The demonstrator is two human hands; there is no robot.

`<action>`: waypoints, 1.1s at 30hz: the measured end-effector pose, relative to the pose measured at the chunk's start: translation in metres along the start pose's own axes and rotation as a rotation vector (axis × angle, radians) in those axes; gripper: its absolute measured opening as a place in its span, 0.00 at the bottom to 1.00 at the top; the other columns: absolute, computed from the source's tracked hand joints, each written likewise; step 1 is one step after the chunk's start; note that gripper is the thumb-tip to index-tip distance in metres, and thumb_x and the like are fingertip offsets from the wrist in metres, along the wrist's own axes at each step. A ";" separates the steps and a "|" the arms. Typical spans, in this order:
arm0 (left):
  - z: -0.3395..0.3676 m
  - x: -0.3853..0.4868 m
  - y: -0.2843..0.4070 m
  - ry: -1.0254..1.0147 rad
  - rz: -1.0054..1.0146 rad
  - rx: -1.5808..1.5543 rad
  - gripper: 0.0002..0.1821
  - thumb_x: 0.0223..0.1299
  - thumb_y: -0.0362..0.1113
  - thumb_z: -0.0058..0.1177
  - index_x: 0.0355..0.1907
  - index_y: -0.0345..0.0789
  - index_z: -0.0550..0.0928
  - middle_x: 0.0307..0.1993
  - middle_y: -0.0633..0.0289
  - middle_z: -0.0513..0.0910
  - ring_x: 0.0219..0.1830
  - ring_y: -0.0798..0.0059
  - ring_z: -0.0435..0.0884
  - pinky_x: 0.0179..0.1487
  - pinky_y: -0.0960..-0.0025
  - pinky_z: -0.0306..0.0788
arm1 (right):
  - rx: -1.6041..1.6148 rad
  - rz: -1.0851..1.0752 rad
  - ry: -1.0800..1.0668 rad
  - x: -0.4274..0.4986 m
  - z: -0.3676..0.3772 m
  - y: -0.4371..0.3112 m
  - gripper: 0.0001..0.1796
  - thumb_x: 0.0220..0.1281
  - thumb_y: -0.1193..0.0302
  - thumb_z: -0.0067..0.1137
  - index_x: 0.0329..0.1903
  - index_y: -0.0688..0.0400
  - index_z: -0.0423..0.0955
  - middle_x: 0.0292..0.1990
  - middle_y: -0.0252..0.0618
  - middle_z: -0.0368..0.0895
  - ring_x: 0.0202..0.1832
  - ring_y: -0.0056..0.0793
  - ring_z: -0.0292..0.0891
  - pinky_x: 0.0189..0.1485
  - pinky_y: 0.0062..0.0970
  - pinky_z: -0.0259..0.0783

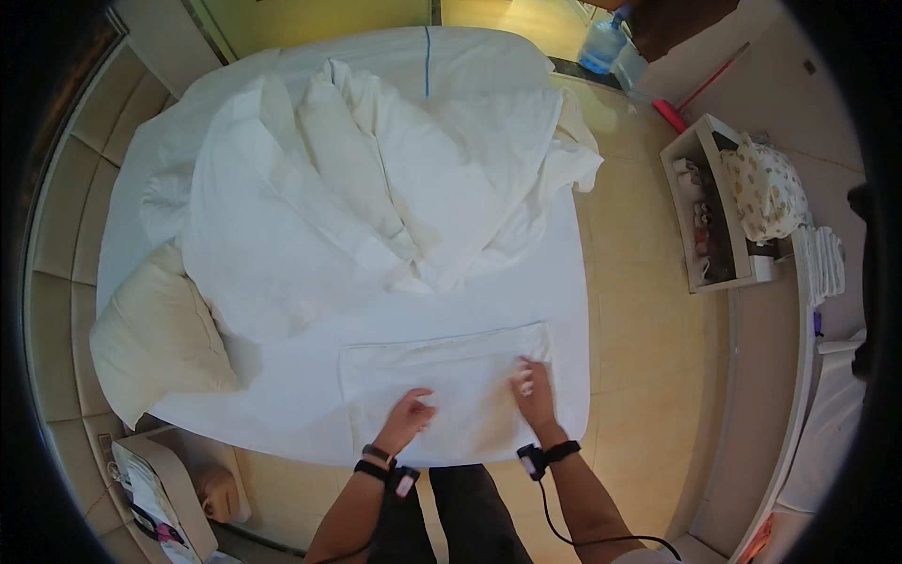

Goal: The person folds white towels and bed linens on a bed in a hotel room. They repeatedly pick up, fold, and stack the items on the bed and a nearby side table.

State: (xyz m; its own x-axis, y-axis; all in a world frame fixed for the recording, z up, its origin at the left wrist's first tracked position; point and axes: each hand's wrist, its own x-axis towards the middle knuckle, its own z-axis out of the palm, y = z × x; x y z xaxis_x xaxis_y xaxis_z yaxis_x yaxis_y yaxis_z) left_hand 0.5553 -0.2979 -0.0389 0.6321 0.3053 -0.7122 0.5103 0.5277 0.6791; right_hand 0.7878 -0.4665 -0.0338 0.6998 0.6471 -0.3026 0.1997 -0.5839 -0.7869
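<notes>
A white pillowcase or similar flat cloth (451, 374) lies spread near the front edge of a bed with a white sheet (282, 402). My left hand (410, 417) is over the left middle of this cloth, fingers curled and apart, with nothing seen in it. Over the cloth's right side is my right hand (532, 391), its fingers bent; whether it pinches any fabric is unclear. Both wrists wear black straps with small devices. Beyond the cloth, a rumpled white duvet (451, 183) covers much of the bed. A cream pillow (165, 338) rests at the left against the padded headboard.
A bedside cabinet (165, 493) stands at lower left. On the right are a shelf unit (705, 204) with a patterned bag (764, 187), folded white towels (821, 264) and a long ledge (796, 395). A water bottle (602, 46) and a red broom (669, 114) are at the far right.
</notes>
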 end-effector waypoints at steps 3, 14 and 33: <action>0.029 0.023 0.010 -0.176 0.022 -0.054 0.34 0.64 0.35 0.51 0.70 0.45 0.54 0.34 0.64 0.78 0.34 0.78 0.77 0.37 0.74 0.73 | 0.778 0.111 -0.546 -0.019 0.055 -0.019 0.24 0.63 0.76 0.50 0.63 0.56 0.64 0.51 0.41 0.70 0.50 0.24 0.67 0.51 0.24 0.67; -0.008 0.080 0.053 0.298 0.640 0.700 0.31 0.50 0.30 0.59 0.61 0.43 0.70 0.52 0.57 0.73 0.56 0.61 0.68 0.58 0.63 0.64 | 0.698 0.408 -0.035 -0.087 0.028 0.054 0.09 0.63 0.70 0.54 0.35 0.65 0.76 0.26 0.34 0.79 0.29 0.22 0.75 0.32 0.23 0.71; 0.026 0.057 0.185 -0.125 0.174 0.175 0.15 0.62 0.32 0.52 0.48 0.26 0.78 0.40 0.62 0.81 0.40 0.79 0.76 0.48 0.75 0.68 | 1.518 0.352 0.277 -0.136 0.000 -0.044 0.11 0.61 0.75 0.58 0.47 0.61 0.74 0.43 0.36 0.80 0.47 0.26 0.75 0.53 0.28 0.70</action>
State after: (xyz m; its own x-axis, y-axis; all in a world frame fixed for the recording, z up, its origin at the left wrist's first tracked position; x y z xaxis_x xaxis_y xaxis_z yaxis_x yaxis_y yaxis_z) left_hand 0.7010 -0.2038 0.0503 0.7806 0.2739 -0.5618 0.4735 0.3276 0.8176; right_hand 0.6841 -0.5288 0.0422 0.6931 0.3858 -0.6089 -0.7180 0.4443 -0.5358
